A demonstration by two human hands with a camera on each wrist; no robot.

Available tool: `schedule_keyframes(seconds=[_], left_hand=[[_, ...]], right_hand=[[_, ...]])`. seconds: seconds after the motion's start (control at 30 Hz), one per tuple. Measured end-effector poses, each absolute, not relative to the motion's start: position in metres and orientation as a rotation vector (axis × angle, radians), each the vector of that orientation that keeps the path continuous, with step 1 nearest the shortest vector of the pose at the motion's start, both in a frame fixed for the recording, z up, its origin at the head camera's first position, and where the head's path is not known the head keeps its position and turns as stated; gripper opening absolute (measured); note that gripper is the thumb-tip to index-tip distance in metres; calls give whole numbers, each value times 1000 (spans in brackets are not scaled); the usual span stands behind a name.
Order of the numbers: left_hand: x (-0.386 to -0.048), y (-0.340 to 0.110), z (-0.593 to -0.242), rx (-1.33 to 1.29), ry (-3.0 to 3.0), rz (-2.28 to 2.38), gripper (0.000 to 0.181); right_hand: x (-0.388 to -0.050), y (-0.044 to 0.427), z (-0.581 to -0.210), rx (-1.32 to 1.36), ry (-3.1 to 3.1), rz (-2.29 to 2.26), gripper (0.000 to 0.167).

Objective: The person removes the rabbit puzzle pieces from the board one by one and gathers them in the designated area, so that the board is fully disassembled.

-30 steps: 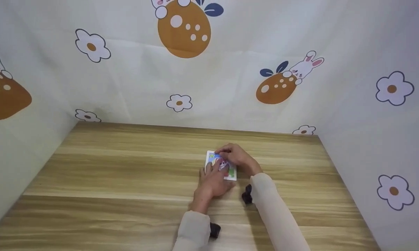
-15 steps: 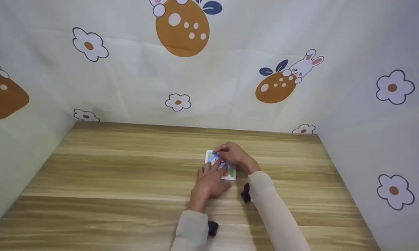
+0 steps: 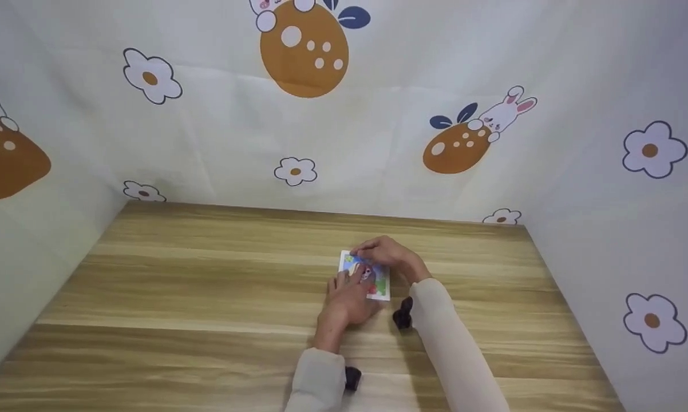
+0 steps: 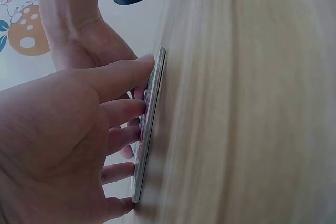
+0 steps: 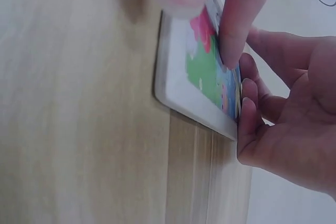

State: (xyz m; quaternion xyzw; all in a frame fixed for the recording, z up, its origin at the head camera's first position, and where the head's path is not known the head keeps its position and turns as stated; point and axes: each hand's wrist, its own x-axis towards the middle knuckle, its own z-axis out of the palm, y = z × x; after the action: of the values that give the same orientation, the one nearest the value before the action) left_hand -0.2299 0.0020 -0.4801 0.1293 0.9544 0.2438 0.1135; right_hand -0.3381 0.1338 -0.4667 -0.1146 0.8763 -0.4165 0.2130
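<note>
The picture panel (image 3: pixel 381 289) lies face up on the tabletop (image 3: pixel 206 274), between the two hands, with the blue part of its print directed away from the person and the green part directed toward the person. Its sides run roughly parallel and square to the tabletop's rear edge; the hands cover too much of the outline to establish which axis is longer. The left hand (image 3: pixel 350 300) reaches in from the near-left side of the panel, fingers spread and mostly extended, fingertips pressing the printed face and thumb tip at the near edge. The right hand (image 3: pixel 391 254) is at the far-right side of the panel, fingers bent and nearly closed, gripping the panel along its border. The panel is a thin, rigid-looking rectangle with a white margin, rounded corners and a colored print including a pink flower. The tabletop beneath the panel has a light-brown, streaked wood-grain finish. Beyond the panel hangs a pale fabric backdrop (image 3: pixel 206 137), lightly creased, printed with flowers and rabbits on orange shapes. On the person's side of the panel, both forearms wear plain light sleeves (image 3: pixel 453 343), each with a black wrist device (image 3: pixel 352 379) alongside.
</note>
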Motion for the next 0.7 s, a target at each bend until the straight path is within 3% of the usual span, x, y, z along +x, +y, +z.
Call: schedule_keyframes(seconds=[0.47, 0.7], left_hand=[[-230, 5, -481, 363, 2785, 706, 68], [-229, 3, -481, 363, 2783, 740, 66]], right_hand=[[-335, 129, -468, -240, 2469, -1184, 25], [-332, 119, -470, -183, 2547, -1264, 18]])
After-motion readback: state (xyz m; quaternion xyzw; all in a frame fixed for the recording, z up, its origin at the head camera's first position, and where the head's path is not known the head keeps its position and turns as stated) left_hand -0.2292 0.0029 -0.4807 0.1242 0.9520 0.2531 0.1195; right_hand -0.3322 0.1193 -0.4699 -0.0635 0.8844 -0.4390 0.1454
